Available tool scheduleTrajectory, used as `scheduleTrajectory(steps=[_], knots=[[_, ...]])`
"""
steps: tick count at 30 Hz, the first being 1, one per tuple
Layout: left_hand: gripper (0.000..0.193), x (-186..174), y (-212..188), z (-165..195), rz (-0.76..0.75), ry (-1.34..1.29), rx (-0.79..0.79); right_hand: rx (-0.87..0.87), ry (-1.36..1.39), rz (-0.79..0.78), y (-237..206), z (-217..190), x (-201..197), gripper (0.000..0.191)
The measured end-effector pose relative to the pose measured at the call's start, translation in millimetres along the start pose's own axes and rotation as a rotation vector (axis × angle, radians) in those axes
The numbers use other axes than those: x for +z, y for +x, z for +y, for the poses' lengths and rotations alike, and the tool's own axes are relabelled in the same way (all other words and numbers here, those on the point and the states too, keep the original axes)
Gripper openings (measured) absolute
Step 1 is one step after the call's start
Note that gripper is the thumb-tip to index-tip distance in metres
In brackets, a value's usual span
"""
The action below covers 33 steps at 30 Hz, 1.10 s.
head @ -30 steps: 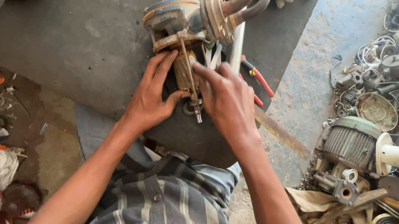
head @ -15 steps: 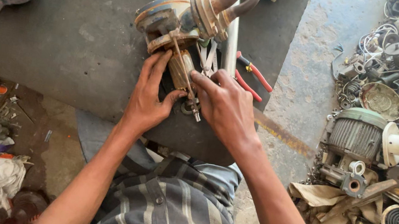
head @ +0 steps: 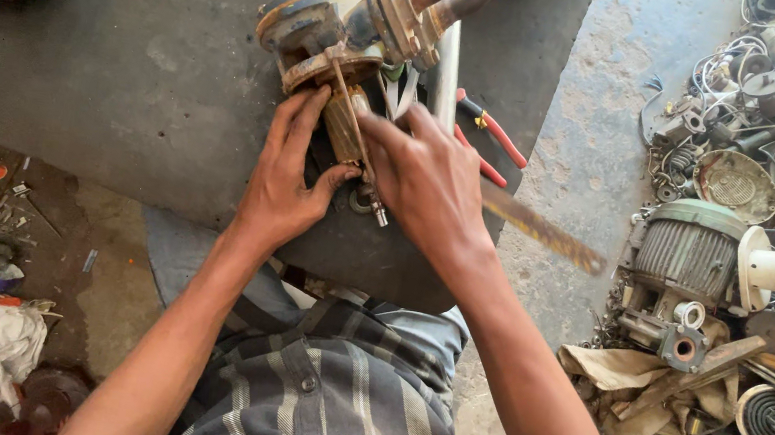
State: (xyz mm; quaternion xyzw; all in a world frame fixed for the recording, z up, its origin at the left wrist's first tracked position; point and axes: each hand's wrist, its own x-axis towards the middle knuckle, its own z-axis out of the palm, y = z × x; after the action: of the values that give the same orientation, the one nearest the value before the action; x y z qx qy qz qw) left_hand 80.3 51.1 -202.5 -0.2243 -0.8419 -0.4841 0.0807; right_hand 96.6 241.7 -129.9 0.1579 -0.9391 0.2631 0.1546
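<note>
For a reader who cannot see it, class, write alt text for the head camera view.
Seen from above, a person's left hand and right hand grip a rusty motor part beside a worn pump on a dark mat. Red-handled pliers lie by the right hand, and scrap motors and coils are heaped on the concrete at right.

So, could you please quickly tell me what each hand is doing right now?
Left hand: closed around the rusty motor shaft.
Right hand: resting on the same shaft, fingers curled; whether it grips cannot be told.
</note>
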Motion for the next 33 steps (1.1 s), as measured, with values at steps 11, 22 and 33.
scheduleTrajectory(steps=[11, 22, 33], knots=[[0.086, -2, 2, -2, -0.005, 0.008, -0.013, 0.085, 0.050, -0.043, 2, -2, -4, 0.026], [0.089, 1, 0, 2, -0.002, 0.058, -0.015, 0.075, 0.063, -0.038, 0, 6, -7, 0.025], [0.089, 2, 3, 0, 0.005, 0.041, -0.011, 0.126, 0.085, -0.067, 8, 5, -8, 0.025]])
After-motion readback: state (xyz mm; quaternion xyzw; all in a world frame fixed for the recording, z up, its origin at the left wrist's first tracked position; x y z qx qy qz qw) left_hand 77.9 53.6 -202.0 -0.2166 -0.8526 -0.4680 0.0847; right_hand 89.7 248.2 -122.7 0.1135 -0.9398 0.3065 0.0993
